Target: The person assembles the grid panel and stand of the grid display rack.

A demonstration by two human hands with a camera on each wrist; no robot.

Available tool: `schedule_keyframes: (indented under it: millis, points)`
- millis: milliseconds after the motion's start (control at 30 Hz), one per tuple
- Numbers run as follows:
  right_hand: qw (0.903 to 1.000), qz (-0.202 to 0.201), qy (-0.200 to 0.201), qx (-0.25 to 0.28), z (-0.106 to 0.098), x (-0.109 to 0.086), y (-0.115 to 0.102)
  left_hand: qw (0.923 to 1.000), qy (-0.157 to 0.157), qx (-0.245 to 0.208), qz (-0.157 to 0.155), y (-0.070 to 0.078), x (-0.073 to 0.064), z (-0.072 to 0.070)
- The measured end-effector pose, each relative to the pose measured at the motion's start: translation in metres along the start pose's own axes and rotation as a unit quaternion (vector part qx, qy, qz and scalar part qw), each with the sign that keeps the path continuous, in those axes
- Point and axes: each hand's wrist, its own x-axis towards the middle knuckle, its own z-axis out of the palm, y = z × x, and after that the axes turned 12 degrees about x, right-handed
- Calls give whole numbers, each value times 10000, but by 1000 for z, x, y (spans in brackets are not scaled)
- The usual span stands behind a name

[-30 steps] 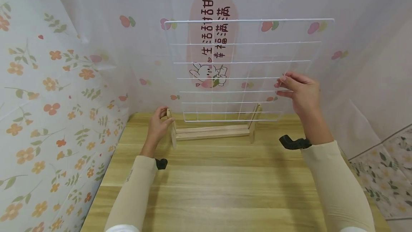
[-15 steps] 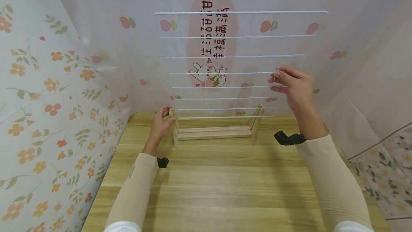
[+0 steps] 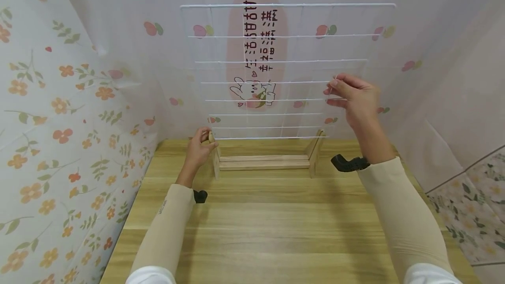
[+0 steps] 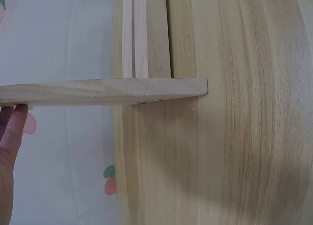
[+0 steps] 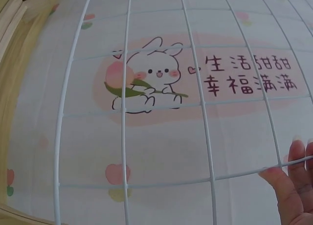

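A white wire grid panel (image 3: 288,5) is held up above a low wooden stand (image 3: 264,166). My right hand (image 3: 358,102) pinches the grid near its right edge, between thumb and fingers. In the right wrist view the thumb and fingertips of that hand (image 5: 292,188) meet at a wire crossing of the grid (image 5: 212,178). My left hand (image 3: 197,150) grips the upper part of the stand's left upright. From the left wrist, its fingers (image 4: 13,129) touch the outer face of that upright (image 4: 146,88). Whether the grid's lower edge touches the stand I cannot tell.
The stand rests near the back of a wood-grain table (image 3: 272,227). Behind it hangs a pale curtain (image 3: 173,69) printed with fruit, a rabbit and writing. A flowered curtain (image 3: 59,135) borders the left side.
The right hand has lifted the grid and carried it to the left. The left hand keeps its grip on the upright, and the stand shifts slightly right in view.
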Motion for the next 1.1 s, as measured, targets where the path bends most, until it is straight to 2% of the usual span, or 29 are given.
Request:
schedule_keyframes:
  millis: [267,433,633,867,1100]
  points:
    - [10000,20,-27,-77,12,7,3,9998,-65,-201,-3,0,-1,-1]
    - [9999,-58,-66,-95,15,10,6,9998,-33,-170,-17,0,0,-1]
    - [9999,-38,29,-97,16,13,7,9999,-2,-137,5,1,2,0]
    - [9997,43,158,-170,12,17,9,9991,40,-410,84,2,3,2]
    - [9999,28,130,-110,11,18,13,9992,101,-387,62,4,2,4]
